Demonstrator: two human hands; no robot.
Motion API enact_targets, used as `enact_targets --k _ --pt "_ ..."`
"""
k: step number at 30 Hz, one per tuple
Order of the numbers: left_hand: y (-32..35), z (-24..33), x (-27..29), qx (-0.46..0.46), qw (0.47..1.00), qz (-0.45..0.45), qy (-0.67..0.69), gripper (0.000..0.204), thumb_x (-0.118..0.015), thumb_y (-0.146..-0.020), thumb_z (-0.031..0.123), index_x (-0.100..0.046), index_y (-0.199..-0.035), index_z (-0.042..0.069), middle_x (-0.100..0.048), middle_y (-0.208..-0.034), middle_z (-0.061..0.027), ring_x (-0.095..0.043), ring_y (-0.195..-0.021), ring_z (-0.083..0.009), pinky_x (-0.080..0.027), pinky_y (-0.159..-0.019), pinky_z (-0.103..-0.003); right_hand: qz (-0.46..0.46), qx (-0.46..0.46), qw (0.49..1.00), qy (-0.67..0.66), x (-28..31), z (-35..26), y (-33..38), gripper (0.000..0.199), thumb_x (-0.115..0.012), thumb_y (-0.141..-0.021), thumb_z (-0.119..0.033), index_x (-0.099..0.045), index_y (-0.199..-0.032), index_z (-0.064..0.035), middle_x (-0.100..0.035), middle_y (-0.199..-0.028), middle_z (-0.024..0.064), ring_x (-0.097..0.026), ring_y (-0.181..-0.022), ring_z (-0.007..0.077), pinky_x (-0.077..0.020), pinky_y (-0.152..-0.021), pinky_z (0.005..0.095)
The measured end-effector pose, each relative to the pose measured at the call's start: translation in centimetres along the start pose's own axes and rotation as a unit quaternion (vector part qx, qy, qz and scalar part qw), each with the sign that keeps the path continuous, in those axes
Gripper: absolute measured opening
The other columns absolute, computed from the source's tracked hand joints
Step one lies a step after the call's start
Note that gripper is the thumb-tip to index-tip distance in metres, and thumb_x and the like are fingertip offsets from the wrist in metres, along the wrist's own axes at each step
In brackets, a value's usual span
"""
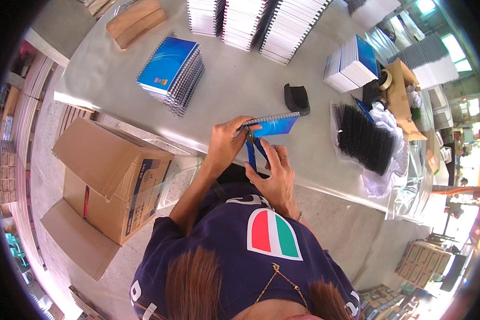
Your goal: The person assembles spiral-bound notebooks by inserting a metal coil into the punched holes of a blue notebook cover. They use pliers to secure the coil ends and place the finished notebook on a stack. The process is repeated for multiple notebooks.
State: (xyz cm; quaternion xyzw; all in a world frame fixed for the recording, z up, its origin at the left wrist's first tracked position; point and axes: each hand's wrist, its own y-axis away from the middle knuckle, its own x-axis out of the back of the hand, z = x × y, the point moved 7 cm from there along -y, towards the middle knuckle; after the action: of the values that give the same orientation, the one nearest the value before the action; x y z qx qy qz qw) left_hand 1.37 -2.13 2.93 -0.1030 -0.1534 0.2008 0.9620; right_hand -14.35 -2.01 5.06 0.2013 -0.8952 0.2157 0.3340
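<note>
My left hand (pixel 225 142) grips one end of a blue spiral notebook (pixel 277 125), held tilted over the table's near edge with its wire coil uppermost. In my right hand (pixel 276 176) is a pair of pliers (pixel 254 149) with blue handles, the fingers around the grips. The pliers' jaws meet the coil's end beside my left fingers; whether they bite on the wire I cannot tell. Just beyond the notebook lies a dark curved holder (pixel 296 98). To the left stands a stack of blue coil-bound notebooks (pixel 170 69).
Tall stacks of bound books (pixel 245 24) stand at the table's far side. Wooden blocks (pixel 136 24) lie far left. On the right are blue-covered books (pixel 352 64) and a pile of black coils (pixel 362 136) on plastic. An opened cardboard box (pixel 109 181) stands left below the table.
</note>
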Motion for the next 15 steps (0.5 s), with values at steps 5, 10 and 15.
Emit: enact_targets --k 5,10,15 --pt "0.4 -0.2 -0.1 -0.029 0.998 0.034 -0.052 0.029 -0.054 -0.084 -0.011 -0.067 -0.108 -0.002 -0.075 -0.097 -0.0123 -0.073 -0.090 -0.0180 -0.057 -0.074 -0.027 -0.056 -0.024 0.996 -0.062 -0.1 -0.3 -0.1 0.055 -0.079 -0.081 -0.022 -0.056 -0.128 -0.0030 -0.059 -0.102 0.0105 -0.065 -0.071 0.0219 -0.0535 -0.060 0.0313" --pt "0.9 -0.1 -0.2 -0.044 0.996 0.068 -0.048 0.027 -0.058 -0.084 -0.009 -0.068 -0.107 0.000 -0.075 -0.095 -0.0124 -0.072 -0.080 -0.0162 -0.056 -0.071 -0.028 -0.206 -0.279 0.731 -0.588 -2.0 1.7 0.9 0.047 -0.069 -0.092 -0.019 -0.050 -0.129 0.0045 -0.058 -0.102 0.0101 -0.065 -0.073 0.0181 -0.0535 -0.062 0.0290" --pt "1.1 1.0 0.1 -0.045 0.995 0.072 -0.058 0.023 -0.063 -0.085 -0.005 -0.069 -0.106 0.001 -0.074 -0.093 -0.0122 -0.070 -0.074 -0.0146 -0.055 -0.067 -0.027 -0.250 -0.261 0.756 -0.545 -0.9 0.9 0.8 0.053 -0.064 -0.097 -0.021 -0.043 -0.138 0.0032 -0.057 -0.104 0.0106 -0.064 -0.083 0.0156 -0.0522 -0.073 0.0276"
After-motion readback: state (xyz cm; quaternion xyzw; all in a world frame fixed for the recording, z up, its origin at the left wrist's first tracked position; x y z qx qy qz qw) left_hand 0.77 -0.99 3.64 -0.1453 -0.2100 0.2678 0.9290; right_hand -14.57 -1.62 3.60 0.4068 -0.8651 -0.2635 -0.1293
